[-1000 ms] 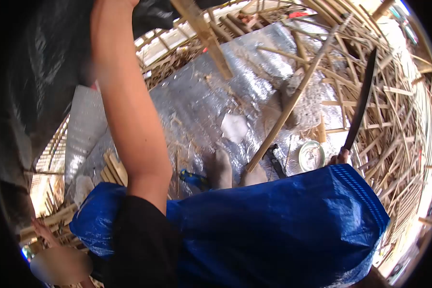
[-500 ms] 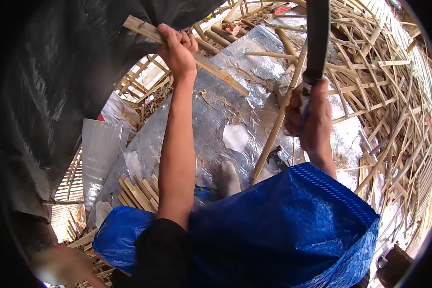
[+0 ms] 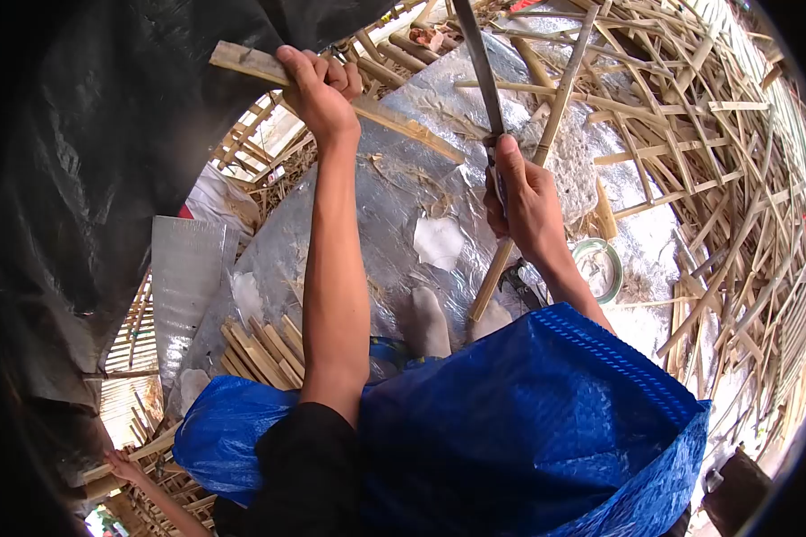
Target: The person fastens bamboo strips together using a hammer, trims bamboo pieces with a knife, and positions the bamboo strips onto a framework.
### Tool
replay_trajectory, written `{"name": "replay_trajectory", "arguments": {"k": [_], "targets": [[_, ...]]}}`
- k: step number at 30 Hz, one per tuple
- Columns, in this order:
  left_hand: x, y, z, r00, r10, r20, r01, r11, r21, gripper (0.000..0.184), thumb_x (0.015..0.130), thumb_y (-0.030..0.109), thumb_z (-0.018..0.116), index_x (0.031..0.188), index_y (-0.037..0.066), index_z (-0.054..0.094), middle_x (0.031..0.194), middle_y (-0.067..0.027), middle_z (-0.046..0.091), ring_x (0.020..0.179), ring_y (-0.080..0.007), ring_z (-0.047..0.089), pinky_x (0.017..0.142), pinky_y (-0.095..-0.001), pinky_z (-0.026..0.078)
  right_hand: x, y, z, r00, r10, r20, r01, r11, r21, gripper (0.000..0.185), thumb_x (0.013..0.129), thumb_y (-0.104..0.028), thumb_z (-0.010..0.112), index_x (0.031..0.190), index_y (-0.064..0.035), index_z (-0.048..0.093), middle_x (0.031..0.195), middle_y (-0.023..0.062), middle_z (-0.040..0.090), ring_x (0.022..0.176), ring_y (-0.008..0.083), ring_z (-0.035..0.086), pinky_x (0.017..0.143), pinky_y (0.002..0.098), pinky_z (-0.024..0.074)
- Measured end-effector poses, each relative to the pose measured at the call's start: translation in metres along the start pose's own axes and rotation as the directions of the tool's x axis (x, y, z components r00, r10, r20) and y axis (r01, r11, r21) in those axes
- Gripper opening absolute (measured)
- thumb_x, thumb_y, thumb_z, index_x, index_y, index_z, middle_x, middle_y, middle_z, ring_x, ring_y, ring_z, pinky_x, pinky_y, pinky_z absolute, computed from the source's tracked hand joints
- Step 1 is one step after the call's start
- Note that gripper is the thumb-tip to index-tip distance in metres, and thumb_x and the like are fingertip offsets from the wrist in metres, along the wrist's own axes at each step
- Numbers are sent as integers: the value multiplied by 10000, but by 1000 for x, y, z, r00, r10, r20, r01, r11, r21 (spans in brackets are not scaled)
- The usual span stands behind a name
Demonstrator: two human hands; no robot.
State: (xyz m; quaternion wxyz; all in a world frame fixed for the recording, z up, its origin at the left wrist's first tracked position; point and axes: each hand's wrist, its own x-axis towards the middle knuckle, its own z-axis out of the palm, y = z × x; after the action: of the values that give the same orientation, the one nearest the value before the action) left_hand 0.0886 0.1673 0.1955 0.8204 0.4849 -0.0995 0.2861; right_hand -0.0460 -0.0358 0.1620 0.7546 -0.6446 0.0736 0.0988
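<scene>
Bamboo strip: the flat stick (image 3: 407,131) is up in front, sloping over the shiny floor.
Left hand: its fingers (image 3: 327,94) are curled tight around the strip, near one end.
Right hand: this hand (image 3: 530,206) is closed around the handle of a long knife (image 3: 481,67), blade up.
Floor: a crinkly silver sheet (image 3: 385,215) with bits of scrap and a white patch (image 3: 439,242) on it.
On the floor: a rough stone block (image 3: 578,179), and a round tin (image 3: 598,267) near it.
Lap: a blue tarp (image 3: 528,412); short bamboo sticks (image 3: 261,353) lie beside it.
Room: black plastic (image 3: 72,179) hangs at the left; a messy bamboo pile (image 3: 725,197) fills the right.
Other person: a hand (image 3: 124,467) at the lower left.
</scene>
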Motion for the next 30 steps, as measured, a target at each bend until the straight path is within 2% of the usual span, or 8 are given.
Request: {"name": "replay_trajectory", "arguments": {"k": [3, 5, 7, 11, 15, 21, 23, 30], "targets": [[-8, -1, 16, 999, -18, 30, 20, 998, -54, 569, 998, 592, 400, 684, 165, 191, 575, 47, 114, 456, -81, 108, 429, -268, 141, 0, 30, 13, 999, -45, 9, 45, 999, -26, 619, 978, -593, 451, 653, -67, 472, 546, 2, 454, 447, 106, 449, 421, 281, 356], [-15, -6, 27, 983, 11, 183, -2, 999, -45, 553, 1004, 575, 401, 695, 163, 200, 587, 49, 135, 444, -77, 125, 420, -263, 153, 6, 63, 15, 978, 201, 59, -188, 967, -174, 647, 966, -619, 451, 631, -65, 454, 542, 19, 474, 458, 115, 478, 419, 310, 375], [-19, -5, 28, 998, 67, 8, -68, 998, 15, 550, 1026, 526, 391, 678, 168, 162, 575, 55, 123, 430, -64, 137, 411, -254, 138, 13, 96, 12, 995, 101, -25, -104, 938, -332, 664, 957, -639, 449, 608, -74, 433, 532, 8, 461, 449, 115, 472, 414, 316, 375], [-23, -1, 23, 999, 32, 11, -32, 999, 1, 558, 1018, 535, 409, 684, 169, 154, 560, 57, 113, 439, -64, 116, 426, -256, 116, 1, 68, -1, 966, 244, 83, -240, 969, -53, 654, 966, -624, 445, 587, -92, 422, 517, -9, 439, 428, 108, 446, 407, 307, 363], [-28, 35, 55, 977, 213, -23, -212, 976, 57, 582, 1012, 574, 377, 672, 170, 132, 531, 44, 115, 470, -84, 91, 435, -274, 118, -29, 25, -16, 995, 99, -3, -99, 995, 21, 612, 983, -599, 432, 650, -87, 472, 549, -6, 457, 425, 95, 433, 397, 272, 336], [-33, 64, 178, 880, 221, 421, -188, 975, -119, 586, 1011, 583, 358, 664, 170, 129, 523, 45, 126, 469, -91, 101, 432, -282, 137, -61, -8, -78, 952, -80, -294, 111, 990, 92, 599, 986, -615, 387, 752, -80, 517, 509, -12, 406, 373, 84, 358, 349, 253, 278], [-48, 27, 208, 924, -15, 381, 145, 937, -317, 456, 999, 457, 524, 685, 141, 426, 510, 56, 295, 416, -72, 330, 424, -266, 313, -67, -14, -98, 923, -72, -379, 109, 991, 75, 579, 972, -622, 429, 737, -98, 502, 507, -32, 381, 371, 74, 343, 347, 239, 259], [-29, -7, 225, 947, -214, 242, 256, 953, -161, 506, 1005, 467, 503, 621, 177, 345, 483, 76, 273, 364, -50, 275, 351, -245, 233, -75, -49, -118, 859, -210, -467, 263, 963, 50, 588, 997, -609, 352, 795, -82, 519, 477, -22, 366, 357, 83, 347, 335, 245, 264]]}}
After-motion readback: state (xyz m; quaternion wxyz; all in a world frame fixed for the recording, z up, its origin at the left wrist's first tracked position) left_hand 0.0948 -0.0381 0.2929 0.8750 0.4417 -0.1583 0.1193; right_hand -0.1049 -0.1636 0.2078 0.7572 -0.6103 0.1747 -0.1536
